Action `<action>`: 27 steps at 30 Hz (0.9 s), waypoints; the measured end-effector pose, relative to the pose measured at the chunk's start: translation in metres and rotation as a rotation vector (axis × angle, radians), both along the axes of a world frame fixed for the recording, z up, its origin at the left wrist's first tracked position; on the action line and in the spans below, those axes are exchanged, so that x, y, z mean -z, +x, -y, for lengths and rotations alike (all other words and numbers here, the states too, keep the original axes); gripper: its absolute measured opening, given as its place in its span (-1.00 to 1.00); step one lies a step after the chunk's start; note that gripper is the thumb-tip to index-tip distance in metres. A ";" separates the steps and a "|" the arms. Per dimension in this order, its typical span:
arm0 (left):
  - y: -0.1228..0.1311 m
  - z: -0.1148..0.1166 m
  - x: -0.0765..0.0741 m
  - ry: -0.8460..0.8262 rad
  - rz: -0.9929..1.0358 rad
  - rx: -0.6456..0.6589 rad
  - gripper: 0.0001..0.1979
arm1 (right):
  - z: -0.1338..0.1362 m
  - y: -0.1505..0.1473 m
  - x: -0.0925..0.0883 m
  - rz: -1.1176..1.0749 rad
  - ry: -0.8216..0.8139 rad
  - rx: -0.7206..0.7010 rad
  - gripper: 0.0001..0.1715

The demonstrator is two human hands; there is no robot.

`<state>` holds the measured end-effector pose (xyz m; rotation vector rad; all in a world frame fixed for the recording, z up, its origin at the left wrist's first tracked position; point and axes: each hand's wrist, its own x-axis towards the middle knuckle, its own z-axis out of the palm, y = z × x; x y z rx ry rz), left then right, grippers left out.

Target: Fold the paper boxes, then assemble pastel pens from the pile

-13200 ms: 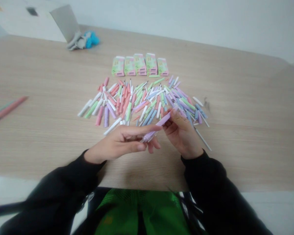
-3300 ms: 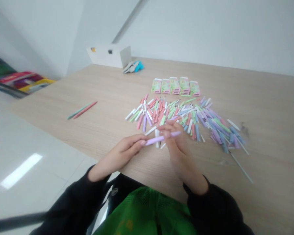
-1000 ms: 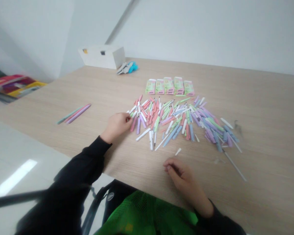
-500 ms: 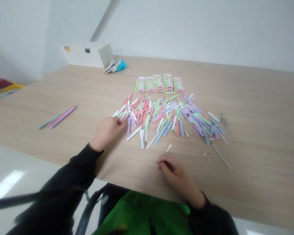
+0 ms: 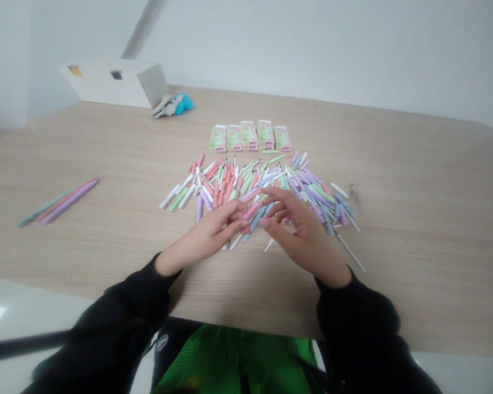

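My left hand is closed, its thumb and fingers pinching a short pink pen cap above the near side of the pile. Facing it, my right hand has its fingers apart, curved around the cap's other end with a small gap. Beneath both hands spreads a heap of loose pen parts in red, white, green, purple and blue. Some thin white rods with dark tips lie among them. My fingers hide part of the heap's front.
Behind the heap stands a row of small green-and-pink boxes, some stacked. Three long pens lie at the left. A white box and crumpled grey-and-blue gloves sit at the back left. One thin rod sticks out front right.
My left hand has moved right from the heap's left edge, carrying the pink cap. My right hand has risen from the table's near side to meet it, and its fingers have spread.
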<state>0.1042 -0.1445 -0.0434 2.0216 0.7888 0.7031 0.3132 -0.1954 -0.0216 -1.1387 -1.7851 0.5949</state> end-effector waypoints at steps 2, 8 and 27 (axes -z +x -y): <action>0.005 0.002 0.003 0.011 -0.015 0.021 -0.84 | 0.000 -0.006 0.004 0.034 0.071 -0.005 -0.71; 0.001 0.006 0.005 -0.020 0.070 0.018 -0.88 | 0.008 -0.010 0.022 -0.073 0.038 0.113 -0.86; -0.006 0.016 0.017 0.210 -0.129 -0.154 -0.76 | 0.072 0.050 0.066 0.332 -0.163 0.538 -0.92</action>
